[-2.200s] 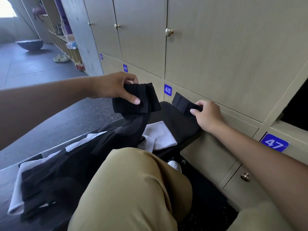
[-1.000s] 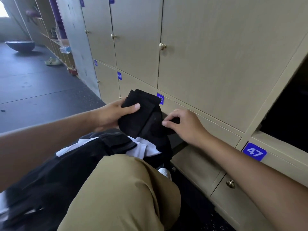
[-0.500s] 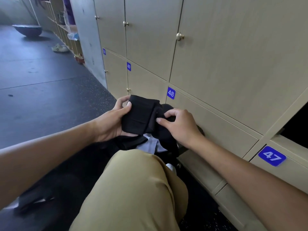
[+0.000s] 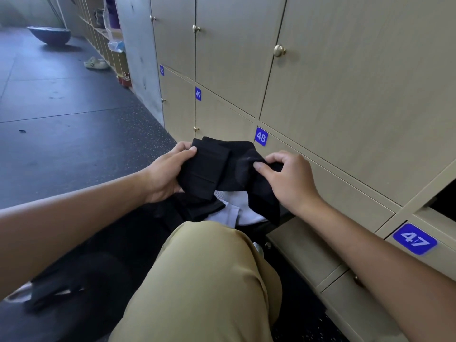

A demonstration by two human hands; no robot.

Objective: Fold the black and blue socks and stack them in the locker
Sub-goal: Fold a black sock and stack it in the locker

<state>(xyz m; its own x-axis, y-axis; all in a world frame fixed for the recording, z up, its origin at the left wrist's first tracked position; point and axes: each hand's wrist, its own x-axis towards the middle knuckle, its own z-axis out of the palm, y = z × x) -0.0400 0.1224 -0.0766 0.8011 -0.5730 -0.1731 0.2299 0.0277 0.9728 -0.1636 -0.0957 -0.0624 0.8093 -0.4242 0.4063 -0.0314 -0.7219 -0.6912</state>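
Note:
I hold a pair of black socks (image 4: 222,166) in front of me, just above my knee. My left hand (image 4: 167,174) grips the folded cuff end, thumb on top. My right hand (image 4: 288,178) pinches the other end, which bends down to the right. Under them lies a pale blue-white sock (image 4: 237,213) among more black socks (image 4: 197,211) on a dark bench. The open locker (image 4: 444,201) shows as a dark gap at the far right edge, above the label 47 (image 4: 414,239).
Beige locker doors with brass knobs (image 4: 279,50) fill the wall ahead, numbered 48 (image 4: 260,137), 49 and 50. My tan trouser knee (image 4: 209,275) fills the foreground. More dark socks (image 4: 49,292) lie at the lower left. Dark floor stretches left, with a blue bowl (image 4: 49,35) and shoes (image 4: 95,62).
My hands have drawn together and lowered, folding the black socks from a spread stretch into a compact bundle. Over the last half second my right hand has pulled its end slightly right.

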